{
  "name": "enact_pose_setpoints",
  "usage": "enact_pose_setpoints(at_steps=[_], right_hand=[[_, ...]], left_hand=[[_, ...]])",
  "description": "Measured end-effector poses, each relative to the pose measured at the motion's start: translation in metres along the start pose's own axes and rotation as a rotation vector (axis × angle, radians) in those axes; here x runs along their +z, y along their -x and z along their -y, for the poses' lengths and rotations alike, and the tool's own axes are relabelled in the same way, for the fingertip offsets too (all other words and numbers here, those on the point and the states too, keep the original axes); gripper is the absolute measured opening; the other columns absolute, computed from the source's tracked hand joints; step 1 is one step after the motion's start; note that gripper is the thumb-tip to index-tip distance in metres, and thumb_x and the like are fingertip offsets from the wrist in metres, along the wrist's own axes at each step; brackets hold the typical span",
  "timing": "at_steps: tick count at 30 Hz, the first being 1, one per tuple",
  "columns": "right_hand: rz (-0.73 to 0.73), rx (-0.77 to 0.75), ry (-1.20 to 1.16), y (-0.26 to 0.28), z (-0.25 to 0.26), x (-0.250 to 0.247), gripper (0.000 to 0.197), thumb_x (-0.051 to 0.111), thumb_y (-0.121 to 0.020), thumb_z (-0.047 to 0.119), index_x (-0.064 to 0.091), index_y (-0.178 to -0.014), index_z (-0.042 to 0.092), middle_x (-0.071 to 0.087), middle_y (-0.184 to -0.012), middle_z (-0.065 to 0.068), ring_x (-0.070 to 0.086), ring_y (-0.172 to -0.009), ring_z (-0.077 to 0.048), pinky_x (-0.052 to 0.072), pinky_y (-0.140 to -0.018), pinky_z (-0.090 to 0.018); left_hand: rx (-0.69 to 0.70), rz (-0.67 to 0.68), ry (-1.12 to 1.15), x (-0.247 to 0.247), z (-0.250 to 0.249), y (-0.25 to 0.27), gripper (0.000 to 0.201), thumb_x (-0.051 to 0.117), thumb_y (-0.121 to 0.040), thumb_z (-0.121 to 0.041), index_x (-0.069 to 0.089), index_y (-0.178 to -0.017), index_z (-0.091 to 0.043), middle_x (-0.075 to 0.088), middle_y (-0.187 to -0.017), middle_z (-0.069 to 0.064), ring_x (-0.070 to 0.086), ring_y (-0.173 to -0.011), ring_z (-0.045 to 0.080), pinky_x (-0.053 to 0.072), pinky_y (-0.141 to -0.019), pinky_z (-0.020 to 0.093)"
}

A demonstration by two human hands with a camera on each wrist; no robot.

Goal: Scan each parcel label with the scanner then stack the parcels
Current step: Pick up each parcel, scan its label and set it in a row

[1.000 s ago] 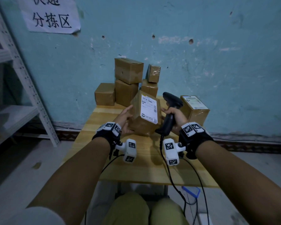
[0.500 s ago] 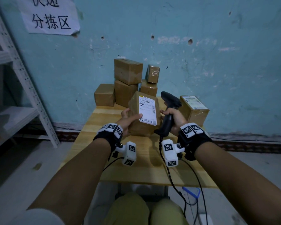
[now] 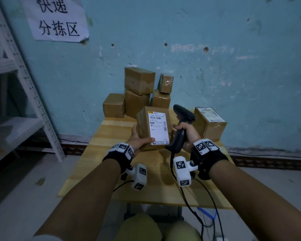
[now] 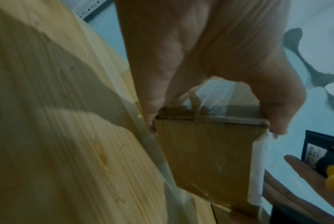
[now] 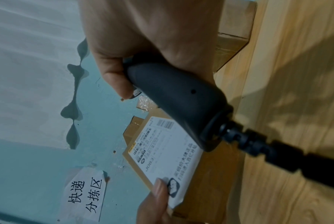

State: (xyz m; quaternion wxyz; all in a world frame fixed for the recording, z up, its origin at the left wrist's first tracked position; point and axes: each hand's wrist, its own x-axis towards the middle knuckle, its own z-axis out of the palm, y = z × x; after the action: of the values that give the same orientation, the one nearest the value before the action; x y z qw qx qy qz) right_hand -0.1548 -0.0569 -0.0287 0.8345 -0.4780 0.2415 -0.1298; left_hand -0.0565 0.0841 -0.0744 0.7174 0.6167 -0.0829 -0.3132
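Note:
My left hand (image 3: 139,140) grips a brown cardboard parcel (image 3: 142,126) by its lower end, held upright above the wooden table (image 3: 97,171). The thumb lies on the bottom corner of its white label (image 3: 159,126), which faces me. In the left wrist view the fingers (image 4: 149,106) wrap the parcel (image 4: 206,151) at its taped end. My right hand (image 3: 186,131) grips the handle of a black corded scanner (image 3: 182,117), just right of the parcel. The right wrist view shows the scanner handle (image 5: 181,103) above the label (image 5: 168,151).
Several plain brown parcels (image 3: 139,80) are stacked against the blue wall at the table's back left. One labelled parcel (image 3: 210,122) sits at the back right. The scanner cable (image 3: 189,202) hangs off the table's front edge. A white metal shelf (image 3: 24,80) stands to the left.
The left hand has turned the parcel more upright and raised it slightly, so the label squarely faces me. The thumb now rests on the label's corner. The right hand keeps the scanner beside it.

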Motion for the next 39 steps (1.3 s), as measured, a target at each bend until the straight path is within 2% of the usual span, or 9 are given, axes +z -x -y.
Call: enact_pose_setpoints(at_steps=[4,11,14,18,23,29,32,35,39], right_hand=[[-0.002,-0.002,-0.02,-0.002,-0.004,0.003,0.02,0.038,-0.089,0.003,0.051,-0.073,0.006,0.055,-0.072,-0.007,0.055,-0.063,-0.019,0.047,-0.048,-0.019],[0.026,-0.016,-0.038,-0.002,-0.004,0.004,0.026,0.035,-0.091,-0.001,0.053,-0.072,0.004,0.063,-0.054,-0.002,0.057,-0.062,-0.016,0.047,-0.061,-0.025],[0.056,-0.024,-0.008,-0.002,-0.004,0.006,0.028,0.034,-0.091,-0.002,0.054,-0.073,0.004,0.064,-0.049,0.002,0.062,-0.052,-0.012,0.047,-0.06,-0.023],[0.038,-0.013,-0.019,-0.012,-0.005,0.005,0.024,0.035,-0.089,-0.005,0.054,-0.078,0.003,0.057,-0.071,-0.007,0.051,-0.069,-0.019,0.041,-0.068,-0.026],[0.023,-0.002,0.03,-0.022,-0.007,-0.001,0.02,0.038,-0.09,-0.001,0.054,-0.083,0.008,0.053,-0.081,-0.005,0.052,-0.074,-0.016,0.041,-0.075,-0.032],[0.115,0.057,0.033,-0.024,-0.005,-0.007,0.019,0.04,-0.09,0.006,0.056,-0.099,0.003,0.063,-0.098,-0.007,0.062,-0.091,-0.017,0.05,-0.074,-0.039],[0.133,0.036,0.043,-0.019,-0.001,-0.005,0.017,0.041,-0.089,0.003,0.055,-0.096,-0.001,0.071,-0.08,-0.008,0.069,-0.07,-0.018,0.059,-0.064,-0.034],[0.11,-0.065,0.189,-0.012,0.004,-0.001,0.008,0.043,-0.088,0.002,0.049,-0.093,0.004,0.057,-0.051,-0.003,0.049,-0.038,-0.012,0.045,-0.043,-0.022],[0.17,-0.11,0.411,0.001,0.007,0.001,0.007,0.046,-0.093,0.01,0.049,-0.088,0.005,0.046,-0.042,-0.002,0.037,-0.031,-0.012,0.032,-0.036,-0.018]], left_hand=[[0.005,0.009,0.052,-0.005,0.01,-0.007,0.101,0.06,-0.077,0.017,0.005,-0.149,-0.029,0.041,-0.145,0.02,0.041,-0.131,0.038,0.042,-0.1,0.052],[0.011,0.018,0.043,-0.014,0.01,-0.013,0.101,0.058,-0.077,0.02,0.006,-0.15,-0.028,0.036,-0.146,0.017,0.037,-0.134,0.036,0.041,-0.1,0.052],[-0.007,0.009,-0.005,-0.018,0.011,-0.019,0.12,0.079,-0.058,0.003,0.01,-0.148,-0.034,0.035,-0.148,0.016,0.037,-0.134,0.036,0.041,-0.102,0.055],[-0.018,-0.035,-0.028,-0.042,0.044,-0.066,0.139,0.091,-0.035,-0.025,0.011,-0.147,-0.039,0.04,-0.146,0.013,0.041,-0.133,0.033,0.037,-0.105,0.058],[-0.029,-0.109,0.098,-0.024,0.029,-0.035,0.09,0.061,-0.083,0.007,0.006,-0.15,-0.019,0.047,-0.139,0.018,0.045,-0.129,0.033,0.036,-0.102,0.034],[0.007,-0.137,0.159,-0.023,0.036,-0.045,0.072,0.061,-0.083,0.006,0.025,-0.144,-0.007,0.049,-0.137,0.022,0.055,-0.109,0.027,0.042,-0.096,0.037],[0.043,-0.152,0.173,-0.022,0.036,-0.045,0.058,0.059,-0.085,0.006,0.034,-0.138,0.0,0.05,-0.133,0.016,0.054,-0.103,0.023,0.041,-0.098,0.035],[0.048,-0.141,0.157,-0.024,0.039,-0.043,0.038,0.063,-0.083,0.004,0.05,-0.118,-0.004,0.054,-0.131,0.021,0.06,-0.097,0.025,0.041,-0.104,0.038],[0.051,-0.132,0.121,-0.028,0.04,-0.044,0.049,0.076,-0.073,-0.005,0.055,-0.117,-0.005,0.059,-0.127,0.022,0.059,-0.11,0.028,0.039,-0.108,0.043]])
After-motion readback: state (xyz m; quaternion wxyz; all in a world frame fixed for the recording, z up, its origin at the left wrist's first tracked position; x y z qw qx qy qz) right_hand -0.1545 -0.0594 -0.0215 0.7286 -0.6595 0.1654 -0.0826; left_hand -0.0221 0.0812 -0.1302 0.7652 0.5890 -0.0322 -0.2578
